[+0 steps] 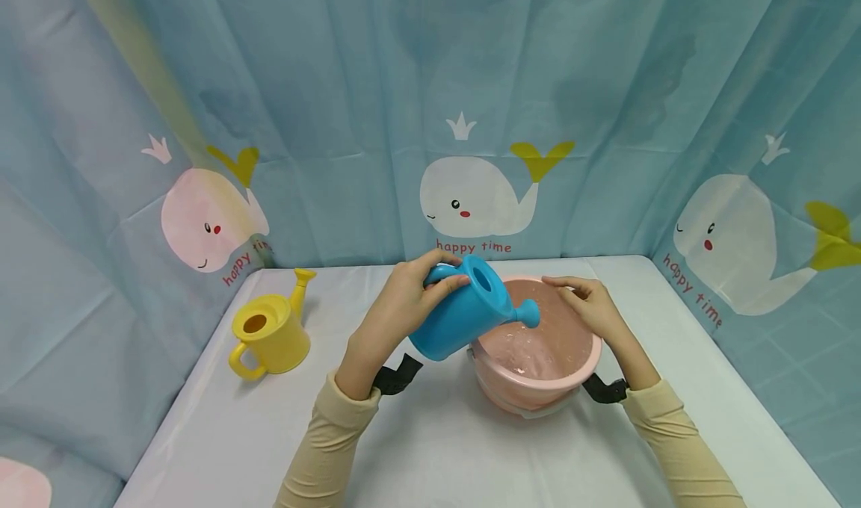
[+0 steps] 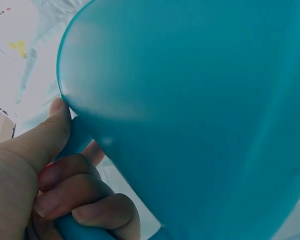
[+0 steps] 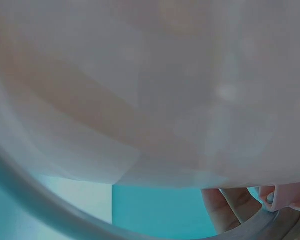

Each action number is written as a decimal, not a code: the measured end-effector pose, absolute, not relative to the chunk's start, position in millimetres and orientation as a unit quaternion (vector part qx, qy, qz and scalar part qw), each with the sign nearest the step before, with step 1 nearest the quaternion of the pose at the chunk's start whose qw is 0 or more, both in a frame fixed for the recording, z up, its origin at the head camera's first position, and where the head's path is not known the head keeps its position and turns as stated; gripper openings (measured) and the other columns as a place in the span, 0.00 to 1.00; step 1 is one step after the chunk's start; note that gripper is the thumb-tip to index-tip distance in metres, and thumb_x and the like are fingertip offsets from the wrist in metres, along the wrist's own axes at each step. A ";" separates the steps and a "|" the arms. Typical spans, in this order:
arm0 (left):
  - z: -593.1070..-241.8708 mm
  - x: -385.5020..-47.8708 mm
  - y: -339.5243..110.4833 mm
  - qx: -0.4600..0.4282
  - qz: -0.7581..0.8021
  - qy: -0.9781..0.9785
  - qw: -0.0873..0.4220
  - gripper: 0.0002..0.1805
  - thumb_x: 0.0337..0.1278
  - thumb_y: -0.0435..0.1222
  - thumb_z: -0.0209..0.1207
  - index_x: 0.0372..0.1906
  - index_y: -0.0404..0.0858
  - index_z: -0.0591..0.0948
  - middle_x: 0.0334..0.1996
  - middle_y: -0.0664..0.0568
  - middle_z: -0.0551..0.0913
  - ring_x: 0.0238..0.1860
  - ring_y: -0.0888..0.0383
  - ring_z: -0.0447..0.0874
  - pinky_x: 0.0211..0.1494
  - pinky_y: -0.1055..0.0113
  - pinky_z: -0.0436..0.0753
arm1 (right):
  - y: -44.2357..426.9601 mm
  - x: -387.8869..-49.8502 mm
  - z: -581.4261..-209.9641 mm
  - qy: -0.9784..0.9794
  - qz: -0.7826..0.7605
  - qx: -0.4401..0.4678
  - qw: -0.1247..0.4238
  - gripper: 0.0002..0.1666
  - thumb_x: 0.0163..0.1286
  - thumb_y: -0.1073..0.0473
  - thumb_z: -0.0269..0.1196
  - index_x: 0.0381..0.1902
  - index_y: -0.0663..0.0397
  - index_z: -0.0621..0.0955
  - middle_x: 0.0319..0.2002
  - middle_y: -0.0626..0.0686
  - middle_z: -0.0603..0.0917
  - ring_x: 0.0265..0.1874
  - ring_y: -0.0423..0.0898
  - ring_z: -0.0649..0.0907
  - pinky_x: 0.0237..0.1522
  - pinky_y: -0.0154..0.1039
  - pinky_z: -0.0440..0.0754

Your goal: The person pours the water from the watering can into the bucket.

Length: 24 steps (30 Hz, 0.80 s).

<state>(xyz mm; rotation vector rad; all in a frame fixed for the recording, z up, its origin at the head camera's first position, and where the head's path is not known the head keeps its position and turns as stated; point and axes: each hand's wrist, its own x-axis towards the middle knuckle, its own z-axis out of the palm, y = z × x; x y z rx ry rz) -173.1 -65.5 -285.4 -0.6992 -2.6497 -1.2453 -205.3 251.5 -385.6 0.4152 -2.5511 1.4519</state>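
My left hand (image 1: 403,299) grips the handle of a blue watering can (image 1: 457,321), tilted with its spout and round rose over a pink bucket (image 1: 525,392). In the left wrist view the fingers (image 2: 80,192) curl round the handle, and the thumb lies against the can's body. Rippled water shows inside the bucket; no stream from the rose can be made out. At the bucket's far right, my right hand (image 1: 595,308) holds the rim between fingers and thumb. The bucket's pale wall fills most of the right wrist view, with its curved carrying handle (image 3: 55,205) below and part of the hand hidden.
A yellow watering can (image 1: 279,344) stands upright on the left of the white-covered table (image 1: 222,433). Blue curtains (image 1: 350,119) printed with whales hang behind and along both sides. Black straps (image 1: 398,376) are on both wrists.
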 end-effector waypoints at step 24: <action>-284.2 -172.1 -63.9 -0.236 -0.408 -0.879 0.068 0.18 0.57 0.48 0.58 0.51 0.47 0.77 0.49 0.46 0.81 0.44 0.50 0.82 0.46 0.51 0.80 | 261.9 -215.8 -402.8 -0.859 0.484 0.142 0.089 0.18 0.72 0.57 0.52 0.54 0.56 0.79 0.53 0.60 0.79 0.26 0.36 0.77 0.23 0.31 0.74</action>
